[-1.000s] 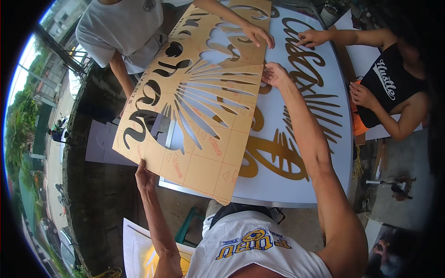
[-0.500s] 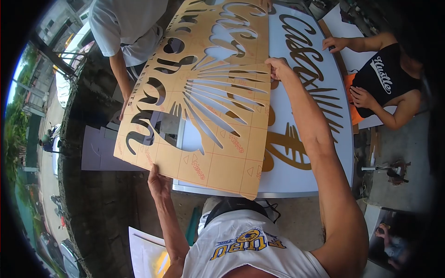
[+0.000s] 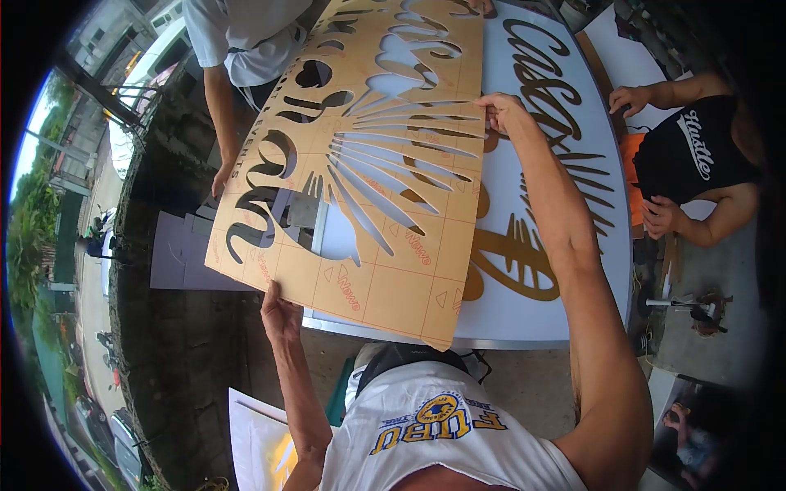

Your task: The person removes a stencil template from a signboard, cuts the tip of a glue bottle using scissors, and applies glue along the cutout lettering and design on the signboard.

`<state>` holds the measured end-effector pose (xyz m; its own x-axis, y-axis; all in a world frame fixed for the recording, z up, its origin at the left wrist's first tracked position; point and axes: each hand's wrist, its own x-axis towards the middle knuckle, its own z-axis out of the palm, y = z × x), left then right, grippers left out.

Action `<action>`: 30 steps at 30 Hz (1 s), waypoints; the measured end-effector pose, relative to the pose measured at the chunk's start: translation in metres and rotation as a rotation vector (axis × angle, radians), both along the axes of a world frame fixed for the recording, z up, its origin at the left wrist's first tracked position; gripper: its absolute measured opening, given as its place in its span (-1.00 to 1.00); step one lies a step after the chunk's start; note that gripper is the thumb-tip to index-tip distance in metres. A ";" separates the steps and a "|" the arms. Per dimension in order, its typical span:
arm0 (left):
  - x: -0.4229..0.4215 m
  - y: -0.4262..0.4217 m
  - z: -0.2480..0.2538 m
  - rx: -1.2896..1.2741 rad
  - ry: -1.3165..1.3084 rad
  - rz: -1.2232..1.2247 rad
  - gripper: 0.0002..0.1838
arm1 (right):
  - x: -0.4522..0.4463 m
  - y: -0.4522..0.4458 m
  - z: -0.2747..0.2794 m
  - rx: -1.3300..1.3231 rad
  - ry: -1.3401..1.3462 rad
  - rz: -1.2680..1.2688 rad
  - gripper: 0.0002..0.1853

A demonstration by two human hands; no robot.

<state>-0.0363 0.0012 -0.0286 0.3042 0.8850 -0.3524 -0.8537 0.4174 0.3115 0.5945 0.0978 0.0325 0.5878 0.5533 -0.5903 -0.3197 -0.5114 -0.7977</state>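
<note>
At lower left, the fingers of the bare left hand [image 3: 282, 317] pinch the bottom edge of a thin, tan sheet [image 3: 401, 282] with cut-out script letters and rays. The sheet spans the upper centre, likely light and bendy, fragile at its narrow strips; its solid margins seem safest to grip. The right hand [image 3: 503, 114] pinches its right edge, over a white, metal-edged bench [image 3: 526, 323] carrying flat gold lettering [image 3: 494, 244]. I see no clear container.

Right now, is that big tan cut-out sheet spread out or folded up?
Spread out: the tan sheet shows one broad face without a visible fold, the left hand at its near edge and right hand at its side.
</note>
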 end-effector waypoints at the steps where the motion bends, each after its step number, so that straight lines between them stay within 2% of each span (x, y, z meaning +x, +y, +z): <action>1: -0.001 0.000 0.000 -0.008 0.001 0.002 -0.53 | 0.000 0.001 0.001 0.002 0.000 -0.002 -0.90; 3: 0.000 0.000 -0.002 -0.015 0.003 -0.002 -0.53 | -0.001 0.005 0.001 0.005 -0.047 -0.080 -0.91; 10: -0.004 0.002 -0.010 -0.005 -0.031 -0.016 -0.55 | -0.001 0.010 0.022 0.166 -0.025 -0.072 -0.88; 15: -0.005 0.006 -0.002 -0.022 -0.105 -0.033 -0.55 | -0.005 0.021 0.037 0.278 -0.107 0.065 -0.92; 20: -0.008 0.009 -0.003 -0.023 -0.043 0.054 -0.54 | -0.019 0.024 0.060 0.260 -0.243 0.187 -0.78; 23: -0.018 0.017 -0.002 0.017 -0.042 0.058 -0.53 | -0.036 0.035 0.081 0.223 -0.417 0.173 -0.79; 30: -0.047 0.047 -0.001 -0.008 -0.075 0.084 -0.53 | -0.081 0.085 0.144 0.151 -0.533 0.226 -0.79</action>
